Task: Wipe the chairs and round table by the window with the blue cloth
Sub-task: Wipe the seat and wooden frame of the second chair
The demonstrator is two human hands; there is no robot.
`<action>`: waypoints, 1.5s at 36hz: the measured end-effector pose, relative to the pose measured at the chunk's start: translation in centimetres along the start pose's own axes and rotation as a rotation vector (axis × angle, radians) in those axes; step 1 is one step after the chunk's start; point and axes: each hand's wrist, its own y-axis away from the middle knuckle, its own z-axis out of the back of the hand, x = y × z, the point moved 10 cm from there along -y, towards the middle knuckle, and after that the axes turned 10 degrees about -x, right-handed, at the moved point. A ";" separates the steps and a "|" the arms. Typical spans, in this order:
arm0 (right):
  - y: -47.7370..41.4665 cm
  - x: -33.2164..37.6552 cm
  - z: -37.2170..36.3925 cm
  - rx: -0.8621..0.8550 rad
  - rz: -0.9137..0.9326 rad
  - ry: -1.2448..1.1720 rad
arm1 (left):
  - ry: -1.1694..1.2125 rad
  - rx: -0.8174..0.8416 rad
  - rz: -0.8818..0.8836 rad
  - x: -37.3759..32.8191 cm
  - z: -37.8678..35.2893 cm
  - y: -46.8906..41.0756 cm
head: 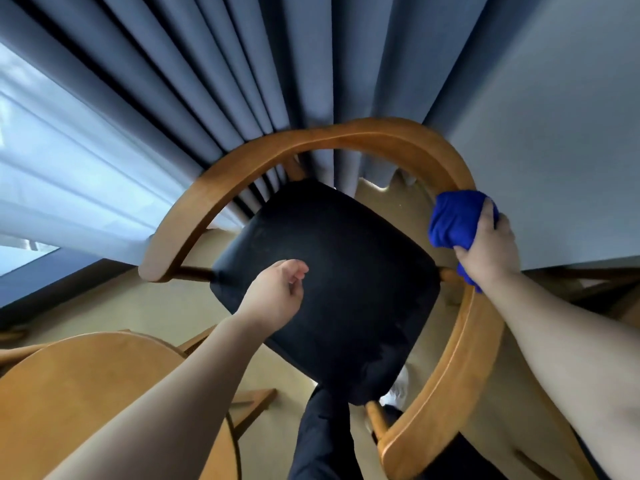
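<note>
right grip (pixel 488 245) bunched round blue cloth (pixel 452 223) at 3 o'clock, cloth against chair rail (pixel 346 133), left grip (pixel 277 294) loosely curled, holding nothing, over black seat (pixel 346 289), round desk (pixel 69 393) at 8 o'clock, curtains (pixel 242 64) behind chair at 12 o'clock

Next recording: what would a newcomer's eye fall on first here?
The bright blue cloth, bunched in the right grip and pressed on the chair's curved wooden rail at right, stands out most. Next comes the black seat cushion at centre, with the left grip loosely curled over it. A round wooden table sits at lower left.
</note>
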 end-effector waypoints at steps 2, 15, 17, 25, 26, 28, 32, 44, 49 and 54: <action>0.6 -0.2 -0.1 -0.002 -0.005 0.013 | -0.004 -0.009 0.009 -0.3 -0.3 0.8; 3.0 -2.0 -0.9 0.108 -0.026 0.055 | -0.036 -0.054 0.080 -3.5 -2.2 7.9; 3.8 -2.4 -1.1 0.123 -0.028 0.047 | -0.034 -0.075 0.091 -3.7 -2.1 8.7; 7.4 -3.8 -1.1 0.169 -0.065 0.035 | -0.008 -0.071 0.085 -3.4 -1.9 12.0; 7.8 -3.8 -1.0 0.172 -0.069 0.036 | -0.006 -0.062 0.081 -3.2 -1.9 12.4; 8.9 -4.0 -1.0 0.177 -0.079 0.045 | -0.002 -0.045 0.067 -2.8 -1.8 13.0; 11.7 -4.1 -1.2 0.178 -0.091 0.068 | -0.008 -0.021 0.035 -1.9 -1.6 13.9; 22.0 -3.8 -1.8 0.162 -0.153 0.053 | -0.030 0.034 -0.070 0.3 0.0 17.8; 26.0 -3.5 -2.3 0.168 -0.170 0.044 | -0.033 0.054 -0.113 0.2 0.2 19.2; 28.8 -2.7 -2.7 0.196 -0.161 0.044 | -0.027 0.045 -0.155 -0.1 0.5 20.3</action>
